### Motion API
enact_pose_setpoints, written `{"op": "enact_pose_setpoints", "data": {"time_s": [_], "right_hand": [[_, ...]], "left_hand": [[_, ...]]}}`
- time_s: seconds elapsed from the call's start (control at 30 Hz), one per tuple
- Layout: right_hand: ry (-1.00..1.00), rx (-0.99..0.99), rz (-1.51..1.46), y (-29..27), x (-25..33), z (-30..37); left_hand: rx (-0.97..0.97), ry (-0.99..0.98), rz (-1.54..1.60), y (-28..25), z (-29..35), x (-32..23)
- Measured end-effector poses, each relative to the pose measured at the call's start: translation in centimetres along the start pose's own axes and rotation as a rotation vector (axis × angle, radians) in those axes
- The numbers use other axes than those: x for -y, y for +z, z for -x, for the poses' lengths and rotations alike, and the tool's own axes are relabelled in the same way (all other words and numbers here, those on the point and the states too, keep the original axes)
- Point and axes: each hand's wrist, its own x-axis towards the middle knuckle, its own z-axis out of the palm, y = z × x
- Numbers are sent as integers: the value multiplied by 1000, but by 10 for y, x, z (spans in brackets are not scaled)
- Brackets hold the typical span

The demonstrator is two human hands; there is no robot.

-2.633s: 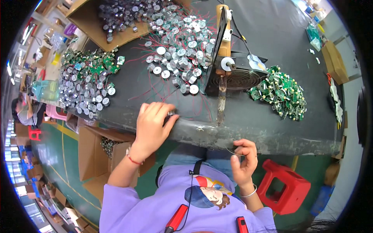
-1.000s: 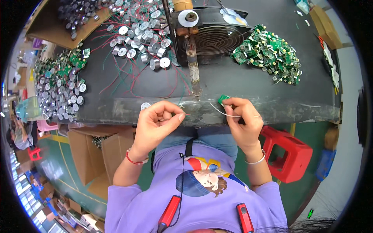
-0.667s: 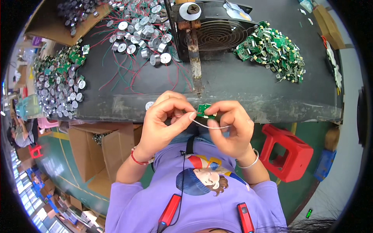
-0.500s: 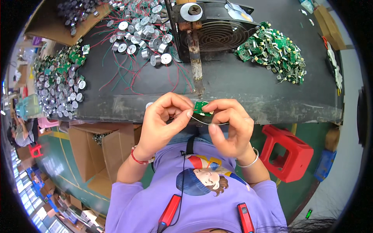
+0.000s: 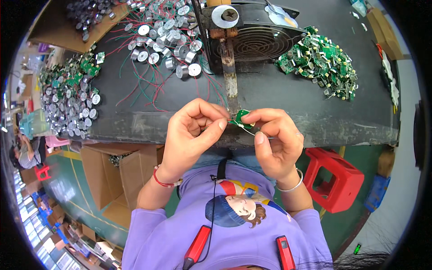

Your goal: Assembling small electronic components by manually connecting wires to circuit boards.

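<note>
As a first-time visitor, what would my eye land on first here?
Probably the small green circuit board between the left hand and right hand, at the black table's worn front edge. Beyond it, silver metal cylinders with red and green wires heap up to the left, green circuit boards to the right. A bright red plastic stool stands lower right.

Your left forearm point(image 5: 154, 195) and right forearm point(image 5: 298, 198) slant inward and away from your chest, so your hands face each other, close but apart. Your left hand point(image 5: 188, 137) curls, thumb and index finger drawn together at the tips. Your right hand point(image 5: 282, 146) reaches its index finger leftward, the bent thumb lower and apart from it.
</note>
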Motion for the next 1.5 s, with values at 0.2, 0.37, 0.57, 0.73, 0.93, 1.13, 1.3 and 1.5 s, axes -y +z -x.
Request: {"op": "enact_pose_setpoints", "data": {"time_s": [0.2, 0.37, 0.57, 0.73, 0.93, 1.13, 1.3, 1.5], "right_hand": [[-66, 14, 97, -1, 2, -4], [-41, -13, 48, 0, -1, 4], [-34, -12, 53, 4, -1, 7], [-74, -39, 80, 7, -1, 4], [-109, -40, 136, 8, 1, 0], [-45, 29, 67, 4, 2, 8], [91, -3, -47, 2, -6, 30], [-54, 57, 397, -8, 4, 46]], "left_hand": [[-24, 20, -11, 3, 0, -4], [8, -19, -31, 0, 5, 0], [-26, 13, 45, 3, 5, 6], [-107, 132, -45, 12, 5, 11], [-125, 165, -63, 13, 5, 8], [-152, 138, -113, 11, 13, 10], [-203, 212, -467, -21, 19, -20], [-847, 823, -1405, -121, -5, -82]]}}
